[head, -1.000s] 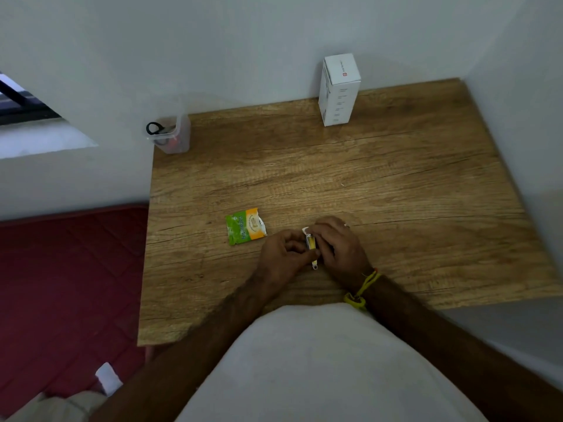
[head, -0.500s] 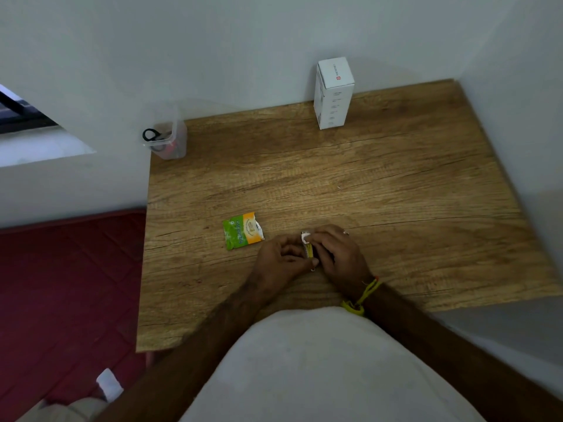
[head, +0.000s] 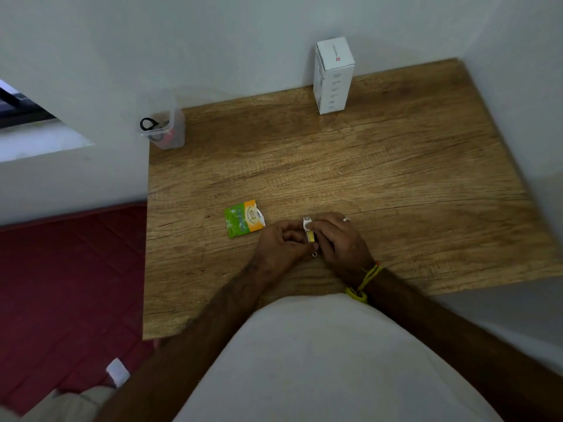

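— What are the fingers (head: pixel 297 239) doing?
— Those of the left hand (head: pixel 278 245) and the right hand (head: pixel 342 239) curl round a small yellow-and-white item (head: pixel 310 236), pinched between them low over the counter (head: pixel 365 166), towards its near edge.
— And farther out?
— A torn green-and-orange sachet (head: pixel 243 219) lies just to the left. A white box (head: pixel 333 77) and a clear tub (head: pixel 166 130) holding scissors stand by the wall.

Small yellow-and-white item (head: pixel 310 236) — mostly covered by the left hand (head: pixel 281 245) and right hand (head: pixel 341 242) gripping it; type indeterminate. Sachet (head: pixel 243 218) print — too small to read. Scissors (head: pixel 148 123): handle only visible.
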Demonstrator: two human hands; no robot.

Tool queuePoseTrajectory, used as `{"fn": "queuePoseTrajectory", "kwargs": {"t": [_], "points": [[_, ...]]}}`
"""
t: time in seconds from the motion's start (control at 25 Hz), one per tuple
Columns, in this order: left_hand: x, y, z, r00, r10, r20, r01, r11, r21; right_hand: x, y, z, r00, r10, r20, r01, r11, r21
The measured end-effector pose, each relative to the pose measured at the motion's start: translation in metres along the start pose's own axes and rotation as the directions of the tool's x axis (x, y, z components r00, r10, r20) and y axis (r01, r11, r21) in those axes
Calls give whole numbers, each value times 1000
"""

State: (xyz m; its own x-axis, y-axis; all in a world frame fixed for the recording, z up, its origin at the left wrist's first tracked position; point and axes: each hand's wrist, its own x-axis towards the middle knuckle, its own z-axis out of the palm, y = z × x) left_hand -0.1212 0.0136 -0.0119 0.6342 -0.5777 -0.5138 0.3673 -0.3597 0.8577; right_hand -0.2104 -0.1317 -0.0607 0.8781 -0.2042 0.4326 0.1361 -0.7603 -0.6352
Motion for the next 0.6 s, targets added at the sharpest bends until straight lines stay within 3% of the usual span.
{"fn": "queuePoseTrajectory", "kwargs": {"t": [0.6], "points": [[2,-4,2,1000,17,-9,-17,999,27,-5,5,2,999,-25,22,25,1000,8]]}}
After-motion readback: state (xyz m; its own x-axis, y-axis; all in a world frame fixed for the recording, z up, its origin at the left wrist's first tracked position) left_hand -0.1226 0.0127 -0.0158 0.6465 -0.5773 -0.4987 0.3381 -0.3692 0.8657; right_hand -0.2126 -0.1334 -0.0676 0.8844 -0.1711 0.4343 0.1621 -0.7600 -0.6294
